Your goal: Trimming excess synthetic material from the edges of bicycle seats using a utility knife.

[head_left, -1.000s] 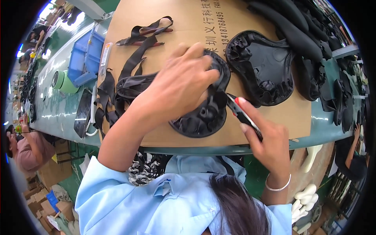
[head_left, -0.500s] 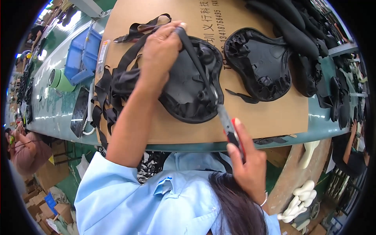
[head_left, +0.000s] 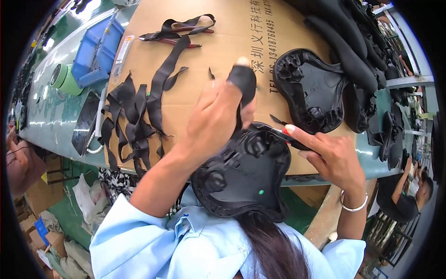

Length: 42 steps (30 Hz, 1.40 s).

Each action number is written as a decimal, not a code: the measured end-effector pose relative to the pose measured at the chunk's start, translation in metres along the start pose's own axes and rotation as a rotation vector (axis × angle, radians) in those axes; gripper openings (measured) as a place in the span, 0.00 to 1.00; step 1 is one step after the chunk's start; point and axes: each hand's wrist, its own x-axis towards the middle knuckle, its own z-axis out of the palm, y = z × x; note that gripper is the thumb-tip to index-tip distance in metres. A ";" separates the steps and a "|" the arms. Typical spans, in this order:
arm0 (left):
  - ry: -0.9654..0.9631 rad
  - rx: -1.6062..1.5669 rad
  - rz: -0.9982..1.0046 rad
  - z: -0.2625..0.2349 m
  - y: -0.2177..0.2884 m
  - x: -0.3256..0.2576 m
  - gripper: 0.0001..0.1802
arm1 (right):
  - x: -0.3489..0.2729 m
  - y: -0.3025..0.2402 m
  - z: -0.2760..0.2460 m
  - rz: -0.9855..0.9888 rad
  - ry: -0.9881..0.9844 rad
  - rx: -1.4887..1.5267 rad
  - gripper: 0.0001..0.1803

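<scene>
A black saddle-shaped piece (head_left: 265,179), its hollow gathered underside facing up, overhangs the table's near edge against my body. My left hand (head_left: 211,118) is closed on a black strip of material (head_left: 243,80) just above the piece's far edge. Whether the strip is still joined to the piece I cannot tell; that part is blurred and partly behind my fingers. In my right hand (head_left: 332,153) is a utility knife (head_left: 299,142) with red on its handle, its blade end near the piece's upper right rim. A second saddle-shaped piece (head_left: 320,95) lies beyond it.
Cut black strips (head_left: 139,100) lie on the cardboard (head_left: 223,28) at left, with red-handled pliers (head_left: 190,45) beyond. A blue bin (head_left: 90,56), green container (head_left: 67,80) and dark flat device (head_left: 86,123) stand farther left. Black padded pieces (head_left: 346,42) pile up at far right.
The saddle-shaped piece has been turned round and brought nearer to my body. Both hands shifted right, the knife moving up and away from me. Loose strips stay behind at left.
</scene>
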 end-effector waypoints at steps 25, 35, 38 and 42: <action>0.418 1.611 0.254 -0.040 0.015 -0.010 0.15 | 0.020 -0.033 0.085 0.428 0.903 0.786 0.45; 0.591 1.265 0.292 -0.010 0.017 -0.030 0.12 | 0.011 -0.010 0.076 0.491 0.673 0.919 0.25; 0.294 1.269 -0.250 -0.043 0.008 -0.016 0.22 | 0.018 -0.012 0.070 0.273 0.456 0.819 0.19; 0.038 0.168 -0.512 -0.063 0.019 -0.012 0.25 | 0.015 -0.020 0.069 0.158 0.511 0.905 0.18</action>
